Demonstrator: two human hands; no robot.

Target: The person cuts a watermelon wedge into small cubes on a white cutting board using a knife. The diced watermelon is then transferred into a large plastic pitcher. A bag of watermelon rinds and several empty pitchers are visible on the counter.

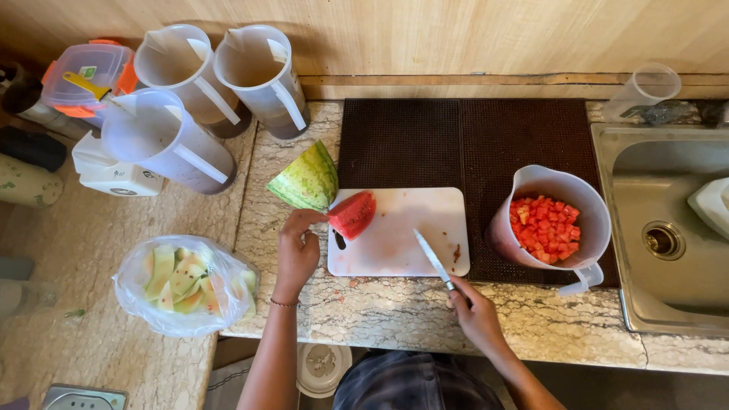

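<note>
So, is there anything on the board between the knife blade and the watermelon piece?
Nothing visible: bare white cutting board lies between the knife in the right hand and the watermelon piece at the left hand.

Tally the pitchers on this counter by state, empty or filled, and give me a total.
Empty pitchers: 3, grouped at the back left
Pitcher filled with watermelon cubes: 1, right of the cutting board
Total: 4

The clear container lying beside the sink is left out; its kind is unclear.
</note>
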